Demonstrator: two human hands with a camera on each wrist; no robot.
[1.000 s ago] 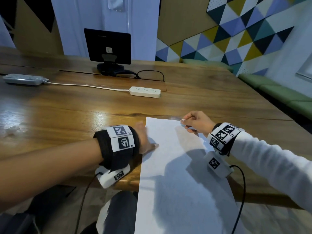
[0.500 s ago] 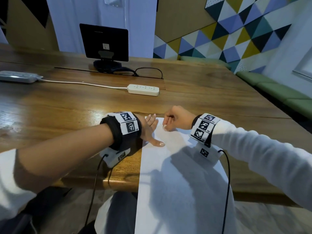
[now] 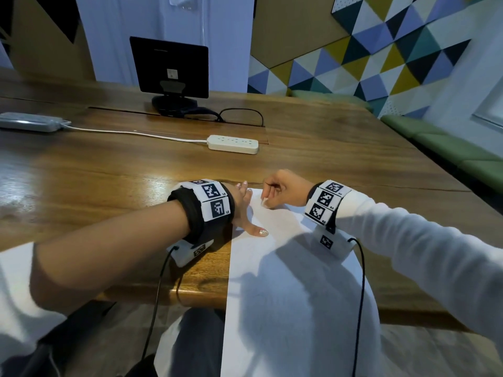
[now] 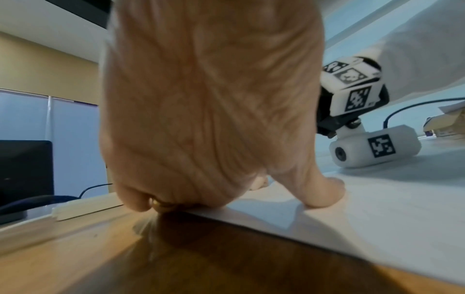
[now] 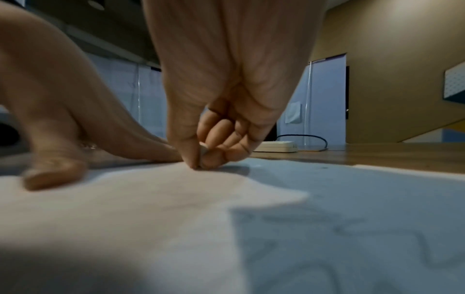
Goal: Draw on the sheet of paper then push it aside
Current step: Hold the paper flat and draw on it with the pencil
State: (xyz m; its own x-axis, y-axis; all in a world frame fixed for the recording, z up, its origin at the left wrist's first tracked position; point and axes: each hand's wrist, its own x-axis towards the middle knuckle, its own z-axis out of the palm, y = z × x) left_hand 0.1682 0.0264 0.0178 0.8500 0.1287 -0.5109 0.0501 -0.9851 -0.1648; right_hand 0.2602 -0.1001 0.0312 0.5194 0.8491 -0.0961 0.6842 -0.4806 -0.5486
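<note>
A white sheet of paper (image 3: 285,281) lies on the wooden table (image 3: 109,186) and hangs over its front edge. My left hand (image 3: 249,210) presses flat on the sheet's upper left edge, fingers straight and thumb (image 4: 324,195) spread onto the paper (image 4: 390,218). My right hand (image 3: 268,198) is just to its right near the top left corner. It pinches a small white stub (image 5: 203,148) between thumb and fingers, tip down on the paper (image 5: 151,208). Faint wavy lines (image 5: 352,228) show on the sheet in the right wrist view.
A white power strip (image 3: 232,144) lies beyond the hands, its cord running left to a grey block (image 3: 30,122). A dark screen on a stand (image 3: 170,68) sits at the back with a black cable loop. A green bench (image 3: 449,151) runs along the right.
My right hand has moved left along the top of the sheet, from its right part to close beside my left hand. The left hand stayed pressed on the left edge.
</note>
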